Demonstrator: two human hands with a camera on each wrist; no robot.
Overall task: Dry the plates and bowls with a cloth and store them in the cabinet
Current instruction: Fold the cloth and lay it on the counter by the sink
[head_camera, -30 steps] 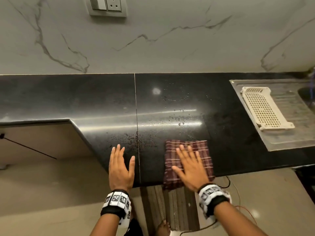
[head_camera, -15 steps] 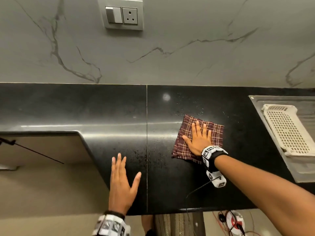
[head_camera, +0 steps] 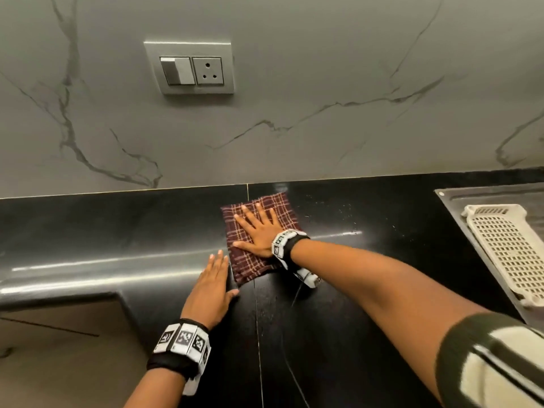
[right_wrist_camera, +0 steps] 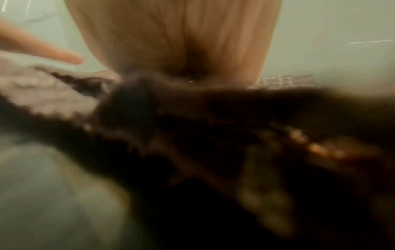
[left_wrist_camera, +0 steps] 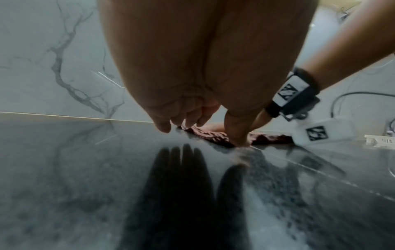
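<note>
Head view: your right hand (head_camera: 260,234) lies flat on the checked cloth (head_camera: 259,213), fingers straight and spread, palm pressing it onto the black surface (head_camera: 117,231). The cloth sits toward the back of the surface, its far edge near the marble wall (head_camera: 323,128), across the seam between the two slabs. Your left hand (head_camera: 212,290) lies flat on the surface just left of the cloth's near corner, fingers straight and together, holding nothing. A switch and socket plate (head_camera: 190,69) is on the wall above. A perforated plastic tray (head_camera: 512,248) rests on the steel drainboard (head_camera: 459,201) at the far right. Water droplets speckle the surface right of the cloth.

Left wrist view: your left hand (left_wrist_camera: 192,76) reaches down to the surface (left_wrist_camera: 85,186), fingers extended; the thumb tip touches down at the edge of the cloth (left_wrist_camera: 215,137). The right wrist with its marker band (left_wrist_camera: 288,93) is just beyond.

Right wrist view: blurred. The cloth (right_wrist_camera: 213,135) fills the lower frame under your right hand (right_wrist_camera: 181,42); finger posture is not readable here.
</note>
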